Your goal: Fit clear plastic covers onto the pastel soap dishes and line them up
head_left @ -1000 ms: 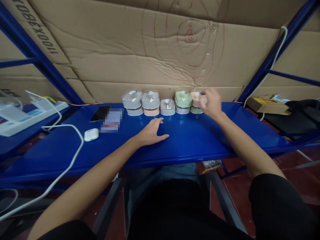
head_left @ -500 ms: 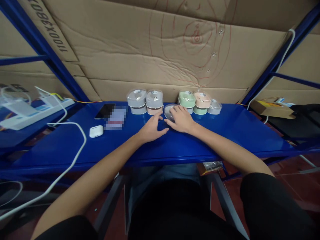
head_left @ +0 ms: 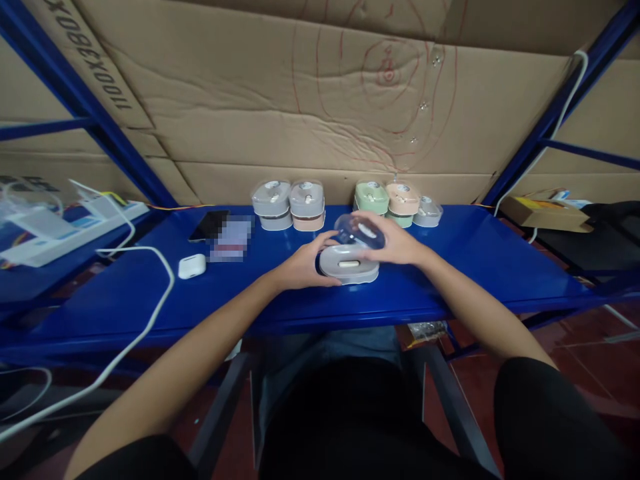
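- Left hand [head_left: 305, 265]: fingers curved, cupping the left end of a grey plastic container base [head_left: 349, 265], with the thumb along its near side.
- Right hand [head_left: 395, 244]: fingers close together, gripping a clear domed lid [head_left: 359, 231] from the right.
- Since the earlier frame, the lid has come off the base, and the base now sits nearer.
- The lid is tilted just above the base's far side. The base lies mid-shelf, its long axis running left to right, on a blue steel shelf [head_left: 475, 280].
- Farther out: stacked pastel containers [head_left: 390, 199] along the far edge; a white earbud case [head_left: 192, 266] and a black phone [head_left: 207, 225] to the left.
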{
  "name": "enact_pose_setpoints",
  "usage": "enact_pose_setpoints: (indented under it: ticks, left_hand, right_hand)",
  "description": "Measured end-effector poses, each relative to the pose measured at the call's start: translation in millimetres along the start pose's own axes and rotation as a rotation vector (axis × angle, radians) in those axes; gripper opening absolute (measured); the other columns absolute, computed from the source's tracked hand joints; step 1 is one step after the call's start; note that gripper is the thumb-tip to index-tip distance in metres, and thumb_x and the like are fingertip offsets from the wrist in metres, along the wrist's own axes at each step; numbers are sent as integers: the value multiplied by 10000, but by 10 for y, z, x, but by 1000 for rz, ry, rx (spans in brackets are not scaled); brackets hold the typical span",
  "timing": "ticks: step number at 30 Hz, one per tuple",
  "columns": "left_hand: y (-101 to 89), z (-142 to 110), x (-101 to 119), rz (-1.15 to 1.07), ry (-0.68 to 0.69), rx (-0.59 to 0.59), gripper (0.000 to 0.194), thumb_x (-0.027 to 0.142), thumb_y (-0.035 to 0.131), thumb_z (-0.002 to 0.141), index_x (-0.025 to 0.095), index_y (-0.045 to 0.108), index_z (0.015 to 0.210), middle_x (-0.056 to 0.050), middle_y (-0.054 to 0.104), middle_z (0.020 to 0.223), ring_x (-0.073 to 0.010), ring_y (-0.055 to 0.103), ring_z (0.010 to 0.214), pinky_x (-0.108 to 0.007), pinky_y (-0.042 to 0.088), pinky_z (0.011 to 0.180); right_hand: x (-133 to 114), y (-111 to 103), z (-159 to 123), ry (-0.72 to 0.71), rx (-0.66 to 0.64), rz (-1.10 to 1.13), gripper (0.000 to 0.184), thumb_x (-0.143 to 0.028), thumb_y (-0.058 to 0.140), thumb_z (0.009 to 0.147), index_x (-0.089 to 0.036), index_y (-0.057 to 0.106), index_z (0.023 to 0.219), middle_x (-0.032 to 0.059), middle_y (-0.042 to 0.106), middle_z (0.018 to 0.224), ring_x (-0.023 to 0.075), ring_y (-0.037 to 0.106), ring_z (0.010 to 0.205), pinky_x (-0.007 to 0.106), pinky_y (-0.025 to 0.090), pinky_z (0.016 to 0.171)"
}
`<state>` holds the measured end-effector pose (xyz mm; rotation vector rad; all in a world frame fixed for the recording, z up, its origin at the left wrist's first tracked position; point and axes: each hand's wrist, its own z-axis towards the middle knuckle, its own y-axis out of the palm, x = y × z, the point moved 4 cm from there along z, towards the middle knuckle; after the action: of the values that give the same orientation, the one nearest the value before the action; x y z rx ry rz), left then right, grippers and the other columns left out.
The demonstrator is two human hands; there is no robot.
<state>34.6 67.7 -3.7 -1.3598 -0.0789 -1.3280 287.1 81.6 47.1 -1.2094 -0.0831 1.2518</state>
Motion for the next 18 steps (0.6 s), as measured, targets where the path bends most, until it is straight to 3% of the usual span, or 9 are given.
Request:
enact_pose_setpoints:
  ticks: [4, 6, 9, 13, 18]
  left_hand:
    - [10, -20, 77, 174, 39, -44, 574, 558, 870, 893, 276, 811, 1390, -138, 634, 1587, -402, 633, 1483, -597, 460, 1320]
    - [14, -25, 92, 211, 31, -37, 435, 559, 797, 947, 272, 874, 1264, -130, 606, 1599, -392, 630, 1477, -571, 468, 1319]
    - [-36, -22, 92, 231, 10, 34, 434, 571, 709, 999, 257, 875, 1248, -131, 615, 1580, -380, 637, 1458, -559, 476, 1310]
    - [-269, -26, 3, 299, -31, 151, 486, 600, 638, 1017, 208, 853, 1207, -160, 659, 1513, -387, 652, 1430, -580, 477, 1295]
    - [-664, -110, -323, 441, -228, 167, 527, 696, 733, 882, 223, 853, 1081, -141, 733, 1300, -374, 721, 1240, -577, 555, 1183]
  right_hand:
    - [459, -317, -275, 210, 108, -95, 963, -725, 873, 834, -260, 596, 1631, 165, 693, 1590, 435, 694, 1401, 684, 538, 1216]
    - [699, -396, -408, 313, 98, -152, 997, -743, 889, 797, -233, 619, 1610, 186, 720, 1539, 453, 724, 1338, 702, 570, 1170]
    - [942, -409, -536, 369, 51, -226, 1021, -749, 896, 781, -203, 629, 1602, 208, 735, 1504, 470, 736, 1313, 709, 582, 1153]
    - [1044, -350, -594, 307, -10, -323, 1039, -761, 904, 783, -207, 625, 1617, 218, 677, 1593, 493, 661, 1444, 723, 526, 1223]
    - [1072, -366, -629, 305, -62, -357, 1015, -821, 867, 811, -252, 640, 1621, 192, 692, 1565, 495, 653, 1450, 735, 524, 1228]
